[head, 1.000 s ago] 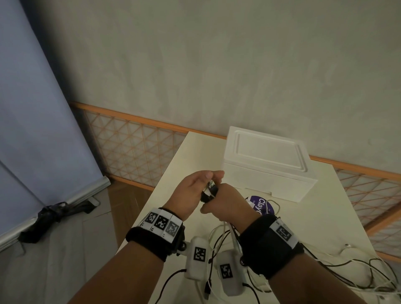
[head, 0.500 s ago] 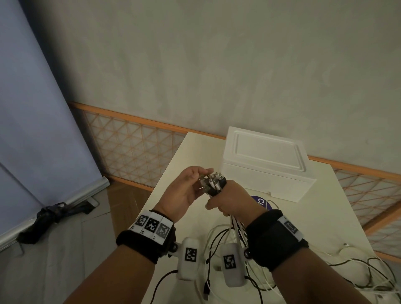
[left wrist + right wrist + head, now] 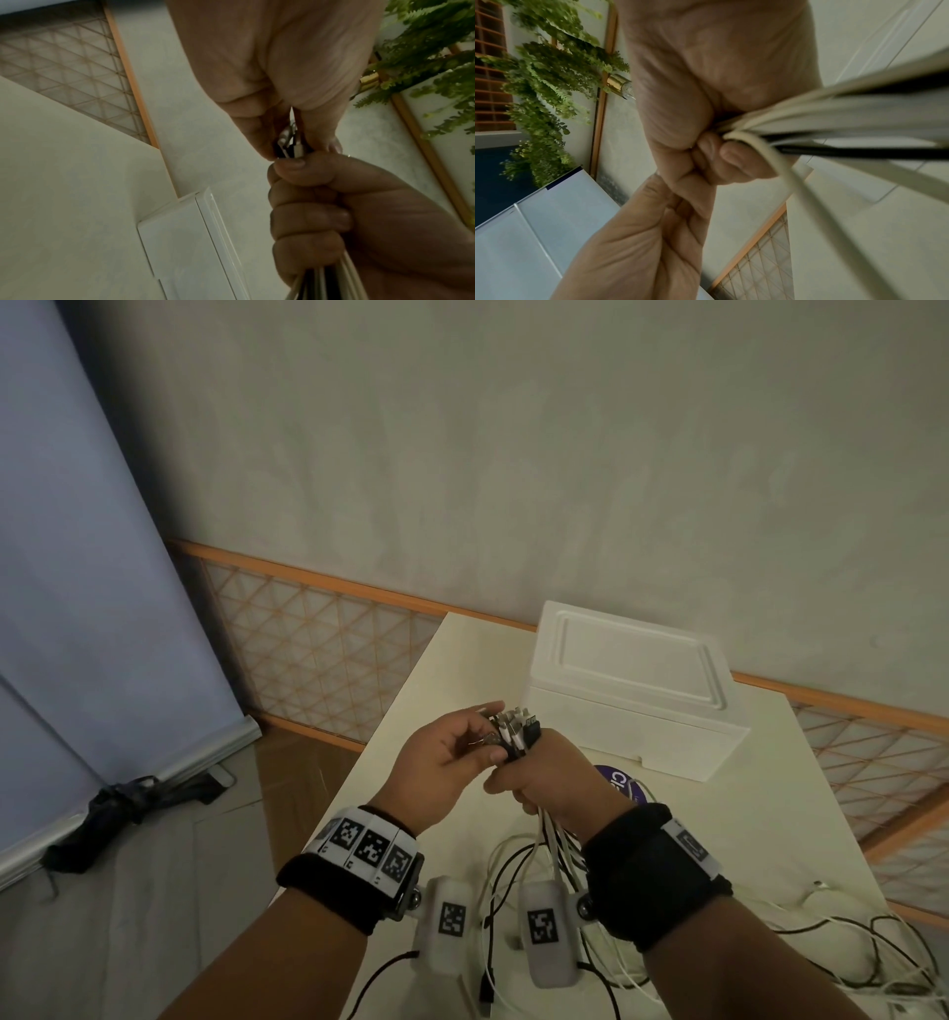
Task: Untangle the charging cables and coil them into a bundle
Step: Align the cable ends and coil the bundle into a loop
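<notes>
Several white and black charging cables [image 3: 552,845] are gathered in my right hand [image 3: 534,773], which grips them in a fist above the table. Their plug ends [image 3: 516,729] stick up out of the fist in a cluster. My left hand [image 3: 490,734] pinches those plug ends between thumb and fingers. In the left wrist view the left fingertips [image 3: 259,146] close on the plugs [image 3: 290,140] just above the right fist [image 3: 321,213]. In the right wrist view the cables [image 3: 834,121] run out of the fist toward the right. The rest of the cables [image 3: 873,958] trail loosely over the table.
A white foam box [image 3: 631,690] stands at the far end of the cream table [image 3: 770,814]. A purple round lid [image 3: 616,780] lies behind my right hand. The table's left edge drops to the floor, where a dark bag [image 3: 128,806] lies.
The plug ends have come up out of the right fist and now show as a fanned cluster. My left hand has shifted to pinch them. Both hands stay together over the table.
</notes>
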The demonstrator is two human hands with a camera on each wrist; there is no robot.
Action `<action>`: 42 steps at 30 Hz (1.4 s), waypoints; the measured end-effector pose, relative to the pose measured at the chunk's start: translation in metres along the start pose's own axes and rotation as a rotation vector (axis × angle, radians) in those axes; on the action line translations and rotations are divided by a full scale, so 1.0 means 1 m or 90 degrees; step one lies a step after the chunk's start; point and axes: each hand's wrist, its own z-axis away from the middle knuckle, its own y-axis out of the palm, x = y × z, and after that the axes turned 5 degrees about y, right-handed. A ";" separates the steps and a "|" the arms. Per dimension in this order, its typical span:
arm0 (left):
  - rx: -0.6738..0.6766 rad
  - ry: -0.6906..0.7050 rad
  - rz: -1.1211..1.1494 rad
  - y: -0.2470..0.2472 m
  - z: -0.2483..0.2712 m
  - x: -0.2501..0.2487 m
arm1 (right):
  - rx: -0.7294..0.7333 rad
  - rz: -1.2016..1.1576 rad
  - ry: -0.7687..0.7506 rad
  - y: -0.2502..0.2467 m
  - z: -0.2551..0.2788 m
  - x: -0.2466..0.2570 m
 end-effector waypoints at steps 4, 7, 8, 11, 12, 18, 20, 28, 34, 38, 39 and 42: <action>-0.003 0.019 0.034 0.004 0.001 -0.001 | -0.005 -0.008 -0.019 -0.001 0.003 0.001; -0.001 0.011 0.073 0.006 -0.001 -0.006 | -0.016 -0.007 -0.020 -0.002 0.004 0.001; -0.001 0.005 0.077 0.006 -0.001 -0.009 | -0.019 -0.006 -0.018 -0.001 0.004 0.000; -0.046 -0.023 0.094 0.004 -0.002 -0.016 | -0.035 0.001 -0.018 0.000 0.006 -0.001; -0.070 -0.035 0.072 0.002 -0.002 -0.017 | -0.044 0.005 -0.023 0.001 0.006 -0.001; -0.104 -0.099 -0.014 -0.008 -0.007 -0.021 | -0.032 0.022 -0.053 0.000 0.011 -0.001; -0.114 -0.108 0.001 -0.008 -0.007 -0.023 | -0.036 0.004 -0.068 0.001 0.012 0.000; -0.131 -0.112 0.051 -0.003 -0.006 -0.022 | -0.051 0.055 -0.076 0.001 0.007 0.001; -0.028 -0.127 0.125 0.007 -0.012 -0.032 | -0.039 0.150 -0.112 0.013 0.009 0.001; -0.053 -0.079 0.007 0.022 -0.007 -0.031 | -0.088 0.196 -0.085 0.016 0.006 0.007; -0.056 -0.068 -0.018 0.024 -0.008 -0.030 | -0.090 0.233 -0.101 0.015 0.006 0.008; -0.045 -0.040 -0.089 0.030 -0.010 -0.029 | -0.081 0.439 -0.192 0.015 0.008 0.013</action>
